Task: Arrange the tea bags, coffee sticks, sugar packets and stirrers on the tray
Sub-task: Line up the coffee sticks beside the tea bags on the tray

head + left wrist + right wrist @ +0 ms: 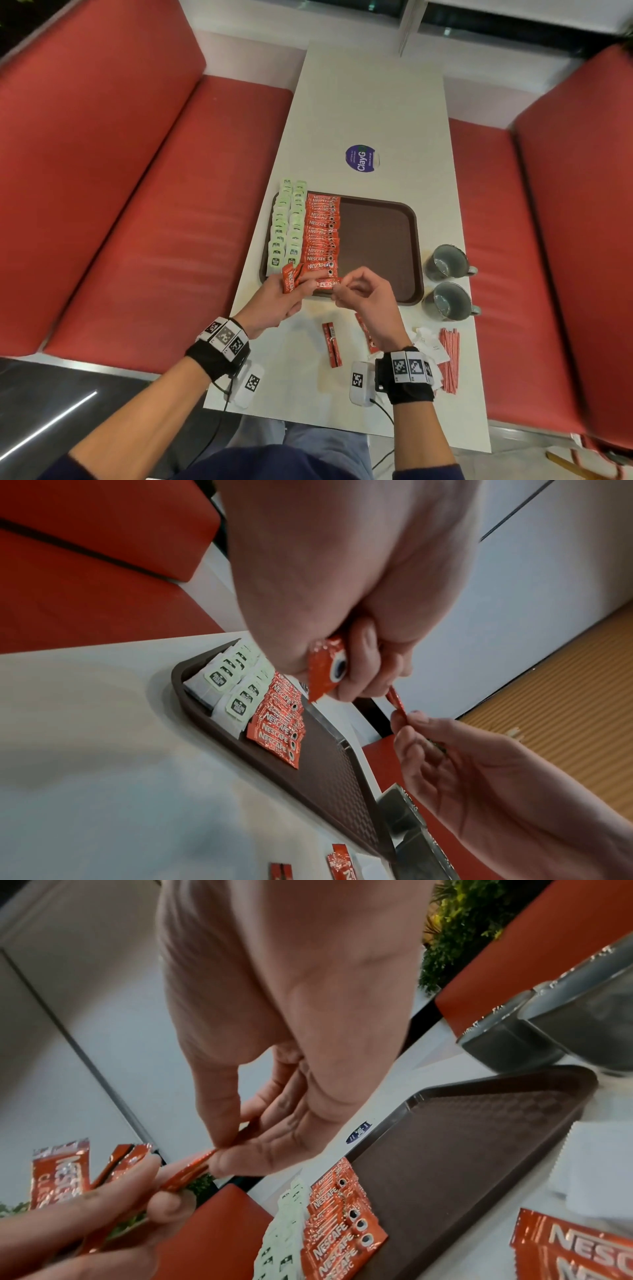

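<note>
left hand [274, 301]: grips a bunch of coffee sticks [290, 278] | right hand [368, 298]: pinches one stick [327, 283] from it, over near edge of tray [383, 246] | tray's left: tea bags [286, 226], stick row [322, 233]

Tea bags [287, 226], coffee sticks [322, 233] rowed on tray [380, 246].

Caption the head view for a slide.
Both hands, left hand and right hand, pull one coffee stick from a bunch above the tray.
</note>
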The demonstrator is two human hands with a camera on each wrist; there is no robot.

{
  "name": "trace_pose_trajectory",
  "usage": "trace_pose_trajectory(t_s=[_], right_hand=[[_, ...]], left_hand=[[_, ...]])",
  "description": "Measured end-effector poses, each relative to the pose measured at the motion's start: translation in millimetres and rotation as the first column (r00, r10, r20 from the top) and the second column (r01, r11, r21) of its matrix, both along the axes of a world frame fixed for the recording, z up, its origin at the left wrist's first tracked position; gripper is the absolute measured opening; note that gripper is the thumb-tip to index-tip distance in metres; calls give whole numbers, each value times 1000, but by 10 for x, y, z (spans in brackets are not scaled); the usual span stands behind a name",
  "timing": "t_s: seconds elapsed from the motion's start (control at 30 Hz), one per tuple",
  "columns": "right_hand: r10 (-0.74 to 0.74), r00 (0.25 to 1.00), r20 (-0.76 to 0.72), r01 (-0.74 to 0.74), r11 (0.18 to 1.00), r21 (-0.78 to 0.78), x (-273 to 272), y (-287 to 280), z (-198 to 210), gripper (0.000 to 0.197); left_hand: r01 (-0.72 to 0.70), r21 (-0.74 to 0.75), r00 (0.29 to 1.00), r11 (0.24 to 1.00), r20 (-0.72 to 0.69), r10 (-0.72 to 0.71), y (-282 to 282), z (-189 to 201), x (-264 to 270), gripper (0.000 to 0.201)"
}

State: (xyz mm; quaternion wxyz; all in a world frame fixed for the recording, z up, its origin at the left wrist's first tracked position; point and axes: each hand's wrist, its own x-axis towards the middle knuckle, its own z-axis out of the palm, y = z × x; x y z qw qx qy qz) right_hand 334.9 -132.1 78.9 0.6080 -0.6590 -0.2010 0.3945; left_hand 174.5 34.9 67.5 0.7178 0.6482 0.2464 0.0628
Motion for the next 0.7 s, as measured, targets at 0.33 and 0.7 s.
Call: trace_pose_trajectory(t_s=[0.33,0.7], right_hand=[[-34,991,127,44,996,-73,-50,35,-11,37],[-150,988,18,150,988,29,-234,185,-169,15]], left_hand=[[-42,121,997,992,-57,49,-18,3,53,20],[-7,110,989,994,-144,23,-192,-154,111,36]])
